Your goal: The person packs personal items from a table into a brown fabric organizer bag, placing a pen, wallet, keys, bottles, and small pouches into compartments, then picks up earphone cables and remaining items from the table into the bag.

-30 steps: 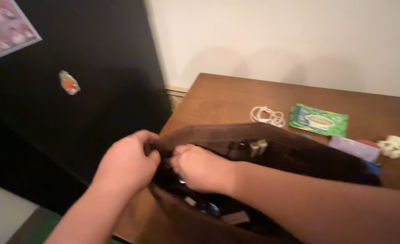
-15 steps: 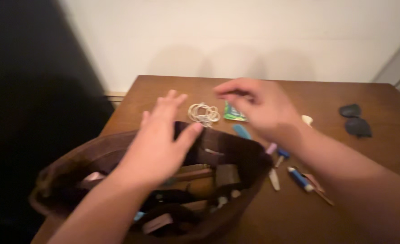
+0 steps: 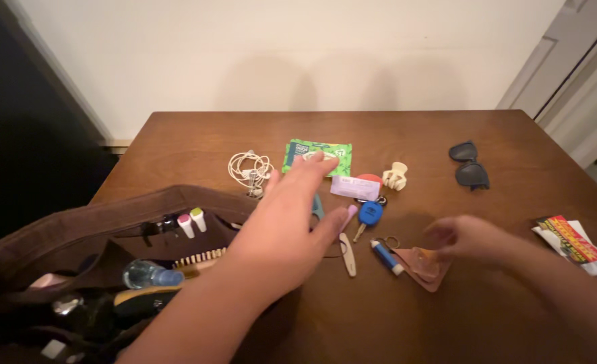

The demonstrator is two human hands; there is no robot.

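Since half a second ago the right hand (image 3: 470,237) has dropped from above the green packet (image 3: 318,155) to the table's near right, and the left hand (image 3: 286,226) has come off the brown bag (image 3: 76,222) and now stretches flat over the clutter. In the head view, the left hand's fingers are spread open and hold nothing; its fingertips hover at the lower edge of the green packet, and the palm hides part of a teal item and whatever lies beneath it. The right hand is blurred, its fingers loosely curled just above the tan leather pouch (image 3: 423,264); whether they touch it cannot be told. Beside the pouch lie a blue tube (image 3: 385,257), a blue car key (image 3: 368,216) and a pale nail file (image 3: 348,253). Farther off on the wooden table (image 3: 393,125) are coiled white earphones (image 3: 248,168), a cream hair claw (image 3: 395,176) and dark sunglasses (image 3: 469,165). The bag is cut off at the left and bottom edges.
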